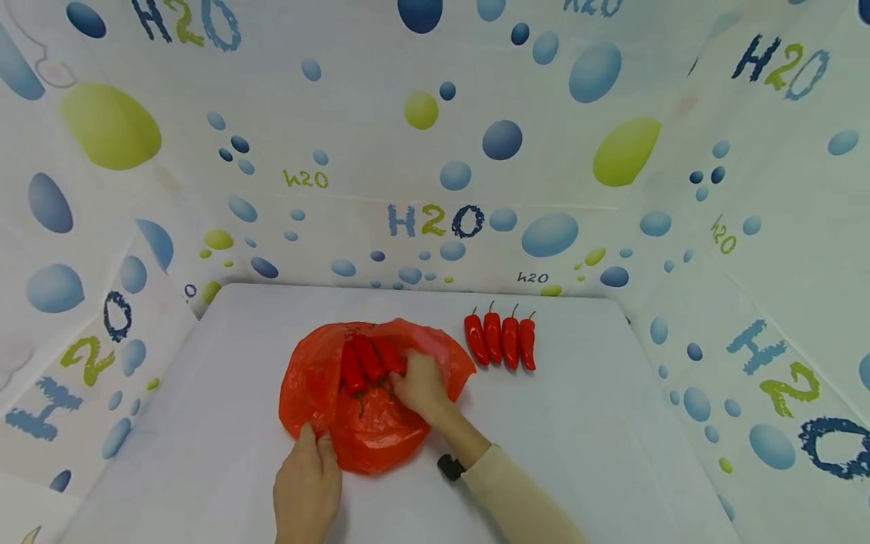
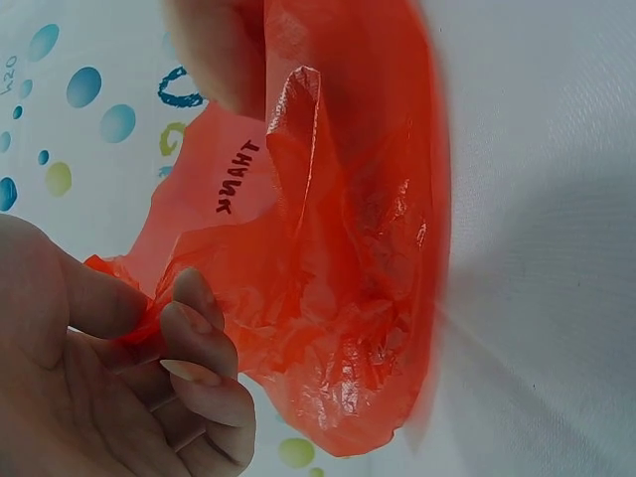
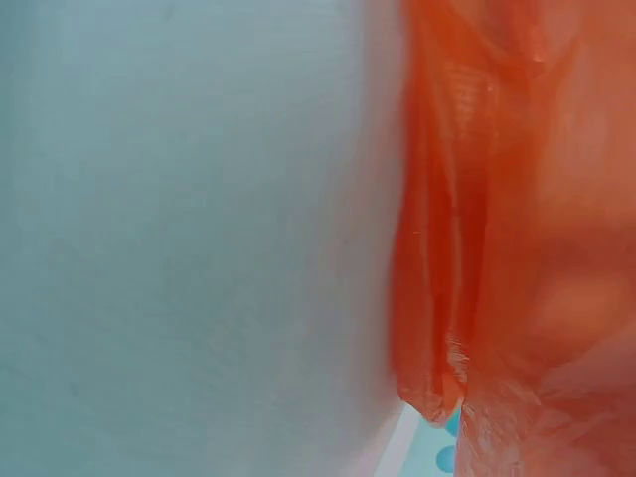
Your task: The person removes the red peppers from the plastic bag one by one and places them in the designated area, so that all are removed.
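A red plastic bag [image 1: 381, 442] lies on the white table, its mouth spread toward the near side. Several red chili peppers [image 1: 353, 369] lie side by side inside the opening, stems pointing near. With thumb and fingers my left hand [image 1: 307, 483] pinches the bag's near left edge; the left wrist view shows the gathered film [image 2: 149, 323] between the fingertips. My right hand [image 1: 423, 384] reaches into the mouth and grips the rightmost chili pepper [image 1: 389, 355], its fingertips partly hidden. In the right wrist view, red film [image 3: 537, 248] covers the hand.
Several more red chili peppers [image 1: 510, 342] stand in a row on the table [image 1: 578, 423], right of the bag, stems pointing away. A patterned sheet [image 1: 353, 136] with blue and green dots surrounds the table's back and sides. A black wrist device [image 1: 450, 467] is by the right sleeve.
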`<control>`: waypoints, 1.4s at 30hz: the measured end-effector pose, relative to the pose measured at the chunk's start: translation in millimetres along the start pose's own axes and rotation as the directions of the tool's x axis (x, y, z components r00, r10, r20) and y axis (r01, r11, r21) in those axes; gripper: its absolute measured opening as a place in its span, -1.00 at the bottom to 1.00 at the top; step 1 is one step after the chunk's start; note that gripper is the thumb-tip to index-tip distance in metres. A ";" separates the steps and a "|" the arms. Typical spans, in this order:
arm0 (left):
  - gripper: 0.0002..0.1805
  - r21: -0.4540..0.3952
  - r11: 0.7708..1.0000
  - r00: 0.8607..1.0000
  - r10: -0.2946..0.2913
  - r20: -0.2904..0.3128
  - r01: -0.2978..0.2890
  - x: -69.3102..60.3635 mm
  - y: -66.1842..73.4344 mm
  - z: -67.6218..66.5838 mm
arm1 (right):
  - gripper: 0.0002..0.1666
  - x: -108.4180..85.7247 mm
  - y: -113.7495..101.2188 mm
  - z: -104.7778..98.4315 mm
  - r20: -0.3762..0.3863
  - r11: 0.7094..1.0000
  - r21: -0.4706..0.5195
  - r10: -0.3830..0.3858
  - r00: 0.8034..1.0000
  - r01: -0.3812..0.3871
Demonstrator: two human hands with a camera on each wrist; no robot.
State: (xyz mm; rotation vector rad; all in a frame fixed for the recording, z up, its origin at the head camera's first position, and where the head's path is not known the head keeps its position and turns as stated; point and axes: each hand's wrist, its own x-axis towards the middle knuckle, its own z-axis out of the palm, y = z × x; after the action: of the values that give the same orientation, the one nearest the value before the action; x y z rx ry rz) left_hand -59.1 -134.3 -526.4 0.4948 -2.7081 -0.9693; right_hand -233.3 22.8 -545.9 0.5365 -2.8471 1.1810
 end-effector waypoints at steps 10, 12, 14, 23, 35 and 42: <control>-0.83 0.019 0.999 0.998 -0.040 0.048 0.039 1.8 0.8 -0.3 | -0.57 -5.3 -3.6 -6.8 -0.014 0.999 0.013 0.032 0.999 -0.031; -0.83 0.021 0.999 0.998 -0.047 0.053 0.045 2.4 1.4 -0.7 | -0.56 -6.4 -4.0 -8.1 -0.017 0.999 0.024 0.028 0.999 -0.027; -0.83 0.021 0.999 0.998 -0.043 0.052 0.042 2.4 1.6 -0.5 | -0.56 -8.7 -4.2 -10.5 -0.013 0.999 0.045 0.023 1.000 -0.023; -0.80 0.019 0.999 0.998 -0.045 0.050 0.044 2.1 1.5 0.6 | -0.55 -21.9 -9.7 -22.0 -0.026 0.997 0.077 -0.004 1.000 0.006; -0.79 0.012 0.999 0.997 -0.051 0.053 0.051 4.4 -2.5 -1.8 | -0.56 -40.4 -21.4 -34.1 -0.063 0.989 0.147 0.041 0.997 -0.032; -0.79 0.007 0.997 0.991 -0.080 0.109 0.080 10.5 1.5 -4.0 | -0.54 -47.3 -29.9 -45.8 -0.068 0.977 0.210 0.041 0.997 -0.026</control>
State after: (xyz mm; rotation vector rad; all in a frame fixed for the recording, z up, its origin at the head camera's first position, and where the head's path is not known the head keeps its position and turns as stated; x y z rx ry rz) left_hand -67.9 -139.5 -521.4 0.5709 -2.8060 -1.0420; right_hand -184.7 49.3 -499.3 0.4419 -2.6989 1.4840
